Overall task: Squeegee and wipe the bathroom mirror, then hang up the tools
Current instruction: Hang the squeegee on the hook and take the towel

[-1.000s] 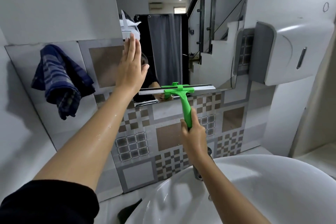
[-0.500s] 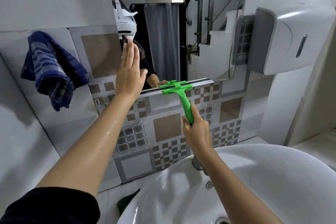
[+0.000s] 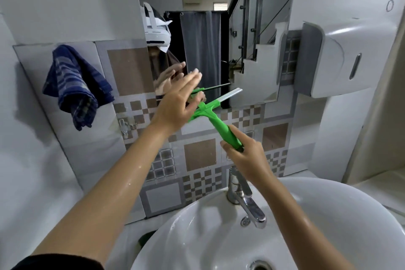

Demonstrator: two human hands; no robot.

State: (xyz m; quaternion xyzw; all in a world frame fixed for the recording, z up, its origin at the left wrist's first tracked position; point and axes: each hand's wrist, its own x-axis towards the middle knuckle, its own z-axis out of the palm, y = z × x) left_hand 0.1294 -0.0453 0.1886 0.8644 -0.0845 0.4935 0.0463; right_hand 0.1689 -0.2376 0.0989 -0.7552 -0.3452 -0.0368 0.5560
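Note:
The wall mirror [image 3: 258, 35] hangs above the basin. My right hand [image 3: 245, 155] grips the handle of a green squeegee [image 3: 215, 118], which is tilted with its blade end [image 3: 231, 94] pointing up and right, just off the mirror's lower edge. My left hand [image 3: 177, 103] is off the glass, fingers spread and blurred, lying over the left half of the squeegee's head. Whether it touches the blade is unclear. A blue checked cloth [image 3: 74, 85] hangs on the tiled wall at the left.
A white basin [image 3: 341, 215] with a chrome tap [image 3: 245, 195] sits below my arms. A white dispenser [image 3: 341, 57] is mounted on the wall at the right. A small metal hook [image 3: 125, 127] sits on the tiles under the cloth.
My left hand left the mirror and swung down and right onto the squeegee's head. The right hand pulled the squeegee off the glass and tilted it.

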